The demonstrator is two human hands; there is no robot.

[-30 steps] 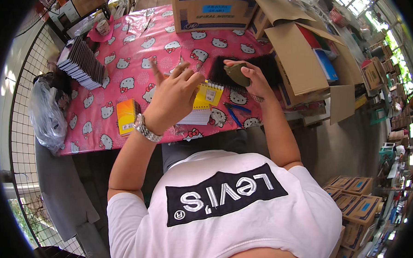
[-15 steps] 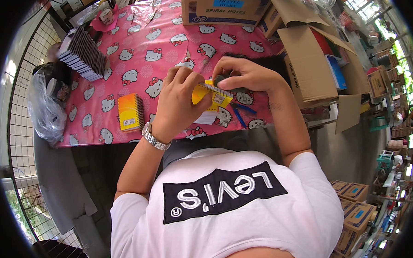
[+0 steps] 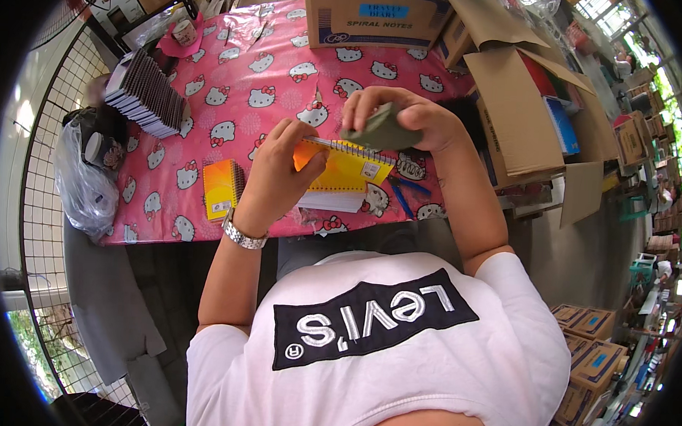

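Left hand point(image 3: 276, 176) wrapped round the left edge of a yellow spiral notebook point(image 3: 341, 170), fingers curled tight on it, likely to keep it from sliding. Notebook tilted up over a small white stack point(image 3: 328, 201) near the front edge of the pink cartoon-cat tablecloth point(image 3: 233, 71). Right hand point(image 3: 406, 118) closed on a flat grey-green thing point(image 3: 380, 129), pressed against the notebook's wire top. Hard to tell what that thing was. Another yellow notebook point(image 3: 221, 187) lying flat, just to the left. Dark row of notebooks point(image 3: 144, 94) stood far left. Open cardboard box point(image 3: 512, 121) close on the right, easy to reach.
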